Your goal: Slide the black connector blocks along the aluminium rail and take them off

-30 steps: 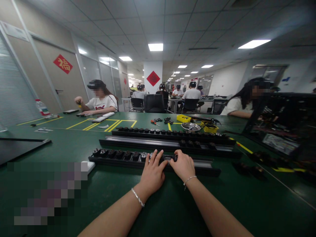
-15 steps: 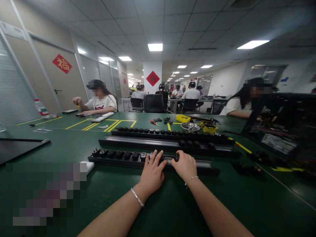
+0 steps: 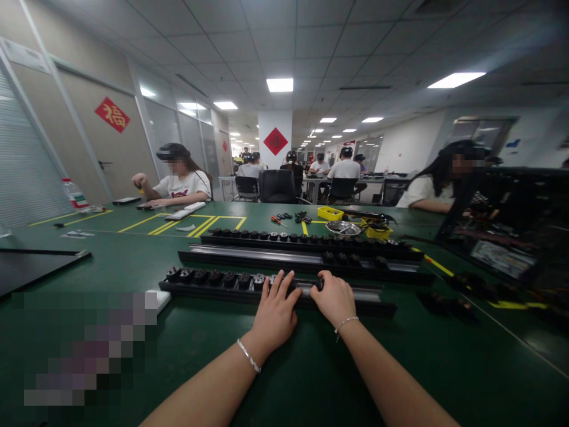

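Across the table in front of me lies a black track (image 3: 364,295) with a silvery channel. Several round black socket-like modules (image 3: 214,277) sit side by side along its left part. My left hand (image 3: 276,308) rests with fingers spread over the modules at the right end of that row, partly hiding them. Between the thumb and fingers of my right hand (image 3: 335,298) is another small black module (image 3: 320,284), held at the bare stretch of channel. A short gap of channel separates the two hands.
Behind it lie a second track (image 3: 258,255) with a few modules and a third, fuller row (image 3: 306,238). Farther back are a metal bowl (image 3: 343,228), yellow bins (image 3: 330,213) and a screwdriver (image 3: 278,221). A co-worker (image 3: 182,181) sits across the table; another person (image 3: 433,187) is at right.
Almost nothing differs. My right hand has shifted very slightly with the black module between its fingers; my left hand stays in place.
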Demonstrator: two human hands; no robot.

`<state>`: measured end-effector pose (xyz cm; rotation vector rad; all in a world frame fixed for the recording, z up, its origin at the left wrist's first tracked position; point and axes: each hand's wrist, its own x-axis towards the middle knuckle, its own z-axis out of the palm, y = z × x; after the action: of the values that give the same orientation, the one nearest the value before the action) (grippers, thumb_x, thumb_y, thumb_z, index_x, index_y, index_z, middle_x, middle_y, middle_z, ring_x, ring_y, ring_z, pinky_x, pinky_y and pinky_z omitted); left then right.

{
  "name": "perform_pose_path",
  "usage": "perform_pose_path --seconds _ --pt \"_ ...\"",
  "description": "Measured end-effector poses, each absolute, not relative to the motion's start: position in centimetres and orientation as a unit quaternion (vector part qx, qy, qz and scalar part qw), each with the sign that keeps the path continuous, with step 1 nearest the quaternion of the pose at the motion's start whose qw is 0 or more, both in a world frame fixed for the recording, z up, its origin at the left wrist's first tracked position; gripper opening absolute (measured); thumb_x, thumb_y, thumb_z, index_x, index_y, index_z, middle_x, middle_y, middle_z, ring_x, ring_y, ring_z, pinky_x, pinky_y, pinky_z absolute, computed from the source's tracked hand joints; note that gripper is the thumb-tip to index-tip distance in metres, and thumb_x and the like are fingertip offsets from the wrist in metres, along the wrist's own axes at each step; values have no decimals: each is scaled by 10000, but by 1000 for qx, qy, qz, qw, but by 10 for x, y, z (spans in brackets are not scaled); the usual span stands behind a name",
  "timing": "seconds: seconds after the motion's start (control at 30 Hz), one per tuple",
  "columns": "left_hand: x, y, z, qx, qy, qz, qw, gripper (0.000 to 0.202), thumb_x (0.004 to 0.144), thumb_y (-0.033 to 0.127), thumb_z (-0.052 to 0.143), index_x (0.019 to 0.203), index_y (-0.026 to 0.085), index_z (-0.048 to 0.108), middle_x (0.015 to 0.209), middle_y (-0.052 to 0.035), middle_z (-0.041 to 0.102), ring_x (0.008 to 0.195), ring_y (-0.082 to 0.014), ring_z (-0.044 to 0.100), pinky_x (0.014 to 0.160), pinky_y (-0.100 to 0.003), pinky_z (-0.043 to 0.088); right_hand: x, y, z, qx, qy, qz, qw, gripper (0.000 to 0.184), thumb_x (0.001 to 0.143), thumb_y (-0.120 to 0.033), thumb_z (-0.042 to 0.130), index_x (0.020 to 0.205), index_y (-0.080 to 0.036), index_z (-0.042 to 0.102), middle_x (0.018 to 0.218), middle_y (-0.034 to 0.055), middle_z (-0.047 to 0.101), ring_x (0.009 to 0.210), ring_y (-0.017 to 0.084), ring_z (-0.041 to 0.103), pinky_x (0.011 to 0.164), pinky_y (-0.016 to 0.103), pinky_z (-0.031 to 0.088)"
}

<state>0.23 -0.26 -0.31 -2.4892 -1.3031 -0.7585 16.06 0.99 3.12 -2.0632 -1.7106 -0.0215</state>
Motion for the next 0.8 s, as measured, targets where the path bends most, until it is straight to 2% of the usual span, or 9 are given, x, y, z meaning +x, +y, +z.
perform_pose_path --seconds 0.33,0.63,0.8 --pt "6 -5 -5 -846 -451 -256 128 512 740 205 560 1245 232 483 1480 -73 256 1370 -281 147 1102 -530 137 162 10 29 -752 -618 -15 228 343 749 -323 475 1051 -185 561 977 94 657 953 236 563 842 361 329" --pt "6 -5 -6 -846 -451 -253 129 513 748 210 546 1254 236 470 1486 -64 242 1377 -268 124 1107 -519 124 167 10 28 -749 -620 2 236 354 751 -295 458 1079 -190 544 1024 86 643 993 230 551 899 388 301" --pt "6 -6 -5 -854 -439 -243 139 526 753 231 550 1269 228 453 1493 -66 223 1379 -276 112 1103 -535 116 171 9 27 -760 -605 -15 238 361 739 -354 476 1049 -193 564 1092 96 619 1043 256 516 924 425 273"
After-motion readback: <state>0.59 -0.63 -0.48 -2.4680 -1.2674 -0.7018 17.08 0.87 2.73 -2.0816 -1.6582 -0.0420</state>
